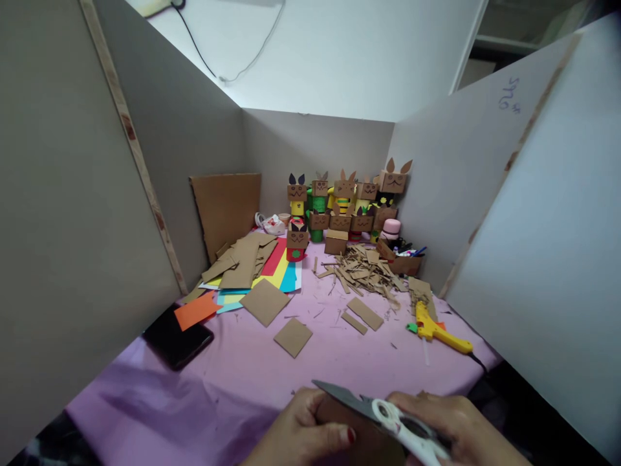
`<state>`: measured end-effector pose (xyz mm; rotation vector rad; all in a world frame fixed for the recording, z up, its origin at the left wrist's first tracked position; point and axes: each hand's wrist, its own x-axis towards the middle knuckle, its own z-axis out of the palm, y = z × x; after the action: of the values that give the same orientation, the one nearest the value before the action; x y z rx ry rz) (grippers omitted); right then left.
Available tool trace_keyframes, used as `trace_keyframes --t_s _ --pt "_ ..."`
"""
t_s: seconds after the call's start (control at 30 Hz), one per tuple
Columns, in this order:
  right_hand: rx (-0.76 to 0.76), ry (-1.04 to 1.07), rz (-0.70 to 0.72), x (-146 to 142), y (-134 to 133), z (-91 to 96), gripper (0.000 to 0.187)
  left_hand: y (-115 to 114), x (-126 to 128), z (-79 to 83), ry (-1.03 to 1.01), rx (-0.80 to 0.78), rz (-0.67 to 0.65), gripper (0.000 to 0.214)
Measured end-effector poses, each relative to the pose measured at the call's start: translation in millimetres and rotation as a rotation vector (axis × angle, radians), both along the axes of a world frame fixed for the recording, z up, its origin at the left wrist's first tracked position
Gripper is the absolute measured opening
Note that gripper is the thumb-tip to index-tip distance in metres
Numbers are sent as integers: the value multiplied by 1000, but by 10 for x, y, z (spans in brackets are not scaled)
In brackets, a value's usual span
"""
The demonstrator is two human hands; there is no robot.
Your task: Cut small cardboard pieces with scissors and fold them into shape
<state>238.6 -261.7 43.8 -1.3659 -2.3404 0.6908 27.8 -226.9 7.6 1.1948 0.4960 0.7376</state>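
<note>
At the bottom edge, my left hand [301, 430] pinches a piece of brown cardboard [371, 440], its thumb with a red nail on top. The lower part of the piece is cut off by the picture's edge. My right hand [456, 417] is closed on scissors [356, 401] with white handles and grey blades, which lie across the cardboard and point up to the left. Beyond my hands lie a square cardboard piece [294, 336], a larger cardboard square [265, 302] and two cardboard strips [365, 314].
A yellow glue gun [444, 333] rests at right, a black phone [177, 340] at left under orange paper [196, 310]. A heap of cardboard scraps [363, 268], stacked cardboard sheets [242, 262] and several cardboard animal figures [297, 243] stand further back. Grey panels [320, 142] enclose the table.
</note>
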Motion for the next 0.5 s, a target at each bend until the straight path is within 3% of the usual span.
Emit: trace_keyframes --t_s 0.13,0.27,0.4,0.5 --pt "-21 26 -156 110 283 -247 29 120 8 -52 -1 -93 109 31" --pt "57 -210 -444 269 696 -620 49 312 -6 -161 9 -197 221 34" --pt "95 -270 -361 382 959 -793 55 480 17 -249 -64 -296 314 39" --pt "175 -174 -367 345 967 -711 37 557 54 -326 -73 -323 367 38"
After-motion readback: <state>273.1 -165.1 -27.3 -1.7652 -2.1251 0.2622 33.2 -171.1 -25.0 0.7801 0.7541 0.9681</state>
